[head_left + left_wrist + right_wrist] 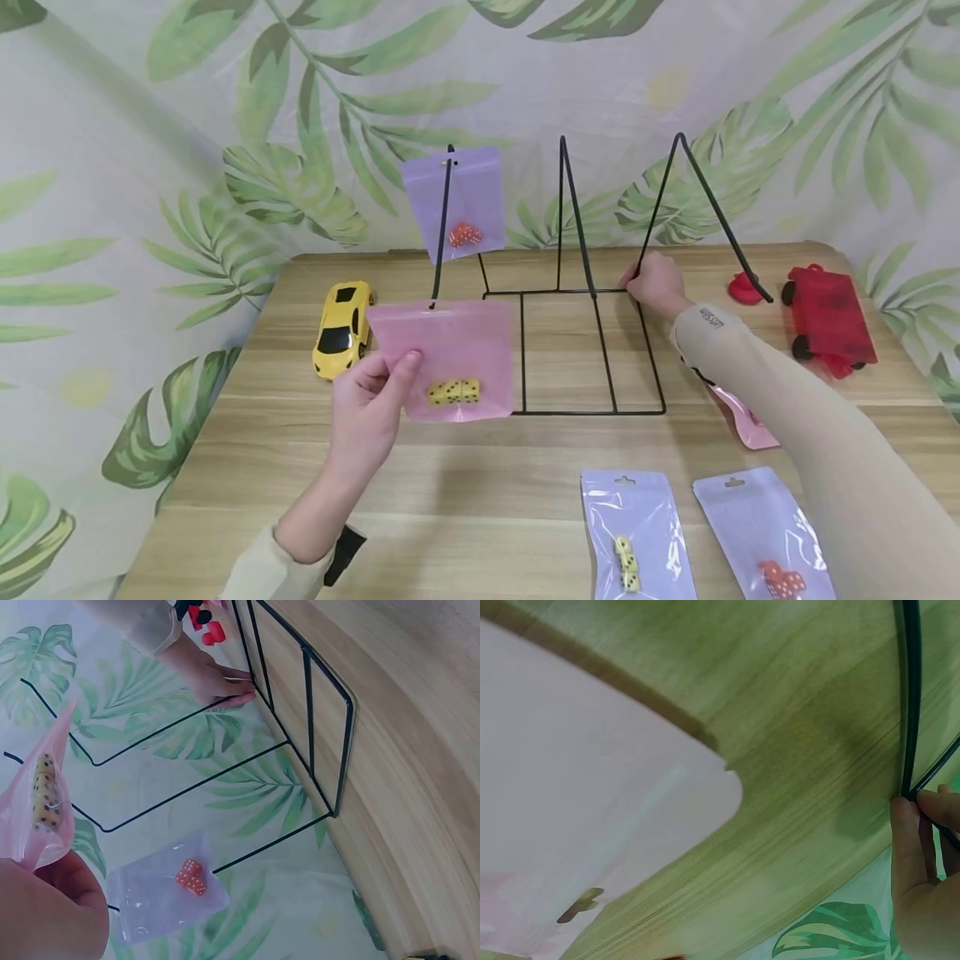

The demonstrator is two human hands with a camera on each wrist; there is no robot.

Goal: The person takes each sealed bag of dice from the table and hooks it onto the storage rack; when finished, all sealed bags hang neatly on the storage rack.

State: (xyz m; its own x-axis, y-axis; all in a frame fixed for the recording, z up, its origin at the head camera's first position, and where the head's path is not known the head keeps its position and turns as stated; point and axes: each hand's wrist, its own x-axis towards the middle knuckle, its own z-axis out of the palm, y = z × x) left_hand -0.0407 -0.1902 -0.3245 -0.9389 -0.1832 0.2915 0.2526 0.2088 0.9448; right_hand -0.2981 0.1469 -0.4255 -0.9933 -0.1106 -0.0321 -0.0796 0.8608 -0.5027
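Observation:
In the head view my left hand (365, 421) pinches a pink zip pouch (472, 343) by its left side, thumb in front. Yellow dice (454, 392) show inside it. The pouch's top edge is at the front tip of the left arm of a black wire rack (522, 354); whether the tip passes through its hole I cannot tell. Farther back on that arm hangs a purple pouch (487, 187) with red dice (465, 234). My right hand (660, 283) grips the rack's back right corner, and the right wrist view shows fingertips (904, 814) pinching the wire.
A yellow toy car (343, 329) stands left of the rack. To the right are a red toy vehicle (828, 321) and a small red object (744, 288). Two purple pouches (637, 500) (750, 508) lie in front; another pink pouch (753, 429) is partly under my right forearm.

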